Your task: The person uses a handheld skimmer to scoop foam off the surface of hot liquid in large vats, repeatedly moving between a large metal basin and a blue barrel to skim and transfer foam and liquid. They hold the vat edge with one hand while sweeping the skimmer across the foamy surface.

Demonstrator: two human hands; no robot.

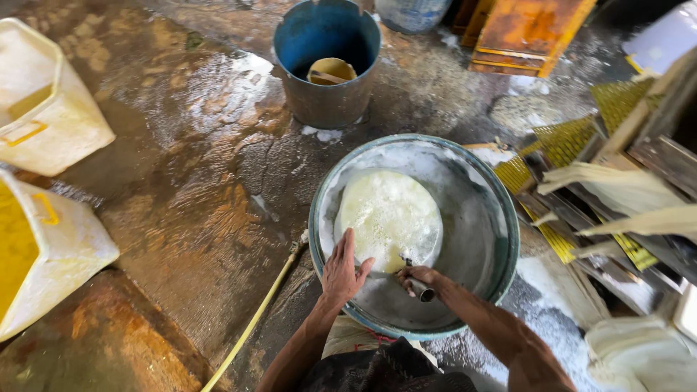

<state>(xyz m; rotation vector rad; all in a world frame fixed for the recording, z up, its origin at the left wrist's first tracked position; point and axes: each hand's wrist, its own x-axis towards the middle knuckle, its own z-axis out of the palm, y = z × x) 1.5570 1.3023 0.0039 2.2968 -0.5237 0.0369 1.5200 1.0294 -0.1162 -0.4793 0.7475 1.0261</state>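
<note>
My left hand [341, 272] rests flat, fingers apart, on the basin [501, 218] wall; right hand [421, 279] clamps a metal handle [421, 290]. Foamy pale liquid [390, 218] pools at the tilted basin's far side, mostly unscooped I judge.

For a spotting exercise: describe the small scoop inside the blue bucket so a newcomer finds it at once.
Start at the big round grey basin of foamy liquid. Beyond it on the wet floor stands a dark blue plastic bucket. Inside sits a pale yellow bowl-shaped scoop, the only loose thing in the bucket.
</note>
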